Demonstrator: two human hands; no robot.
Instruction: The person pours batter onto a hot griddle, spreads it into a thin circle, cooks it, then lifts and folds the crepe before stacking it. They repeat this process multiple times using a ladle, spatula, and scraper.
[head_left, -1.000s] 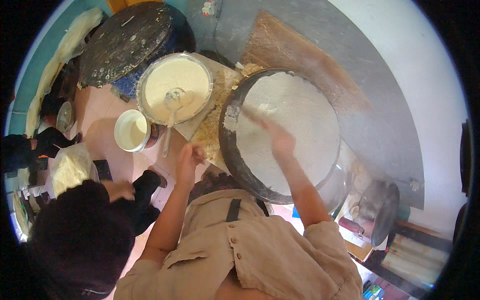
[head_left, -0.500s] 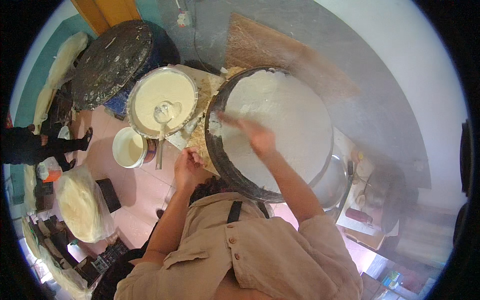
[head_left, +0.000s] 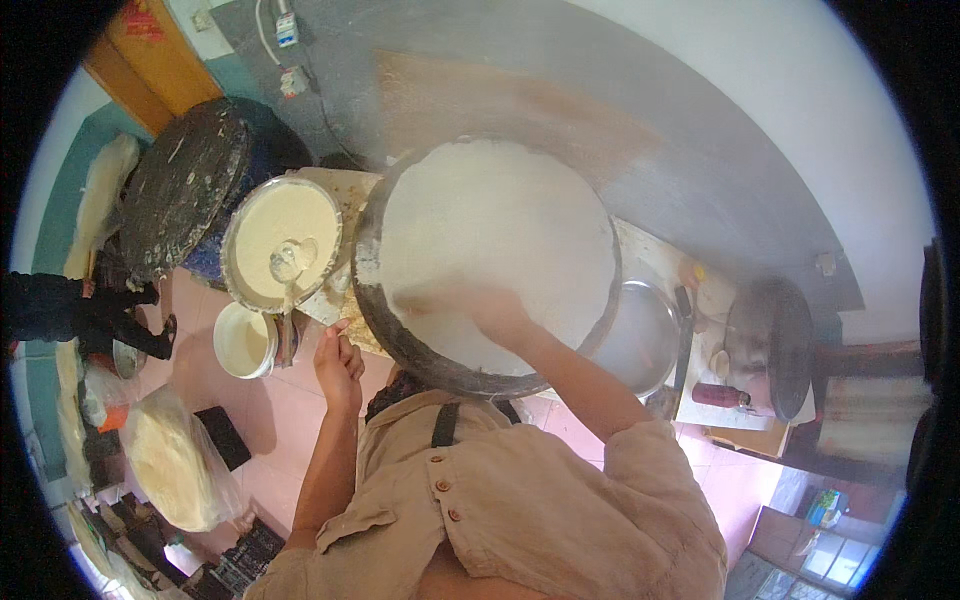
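A wide, round griddle [head_left: 372, 300] with a dark rim stands in front of me. A thin sheet of pale batter [head_left: 500, 215] covers most of it, under steam. Low over its near part is my right hand [head_left: 497, 318], smeared by motion. Its fingers appear closed on a brown, flat scraper [head_left: 425, 296], which is also blurred. My left hand [head_left: 340, 368] hangs beside the griddle's near left edge, fingers curled, nothing visible in them. Just beyond it is a basin [head_left: 232, 283] of cream-coloured batter, with a ladle [head_left: 289, 262] resting in it.
A white bucket [head_left: 243, 342] stands below the basin. At back left is a large drum with a dark lid [head_left: 185, 190]. Right of the griddle are a metal pan [head_left: 635, 335] and a dark round pot [head_left: 785, 345]. Another person [head_left: 85, 310] stands far left; stacked pale sheets [head_left: 175, 465] lie nearer.
The view has shifted, so the surroundings sit differently. My right hand has swept toward the griddle's near side with the scraper. The batter now covers the bare patch at left more fully.
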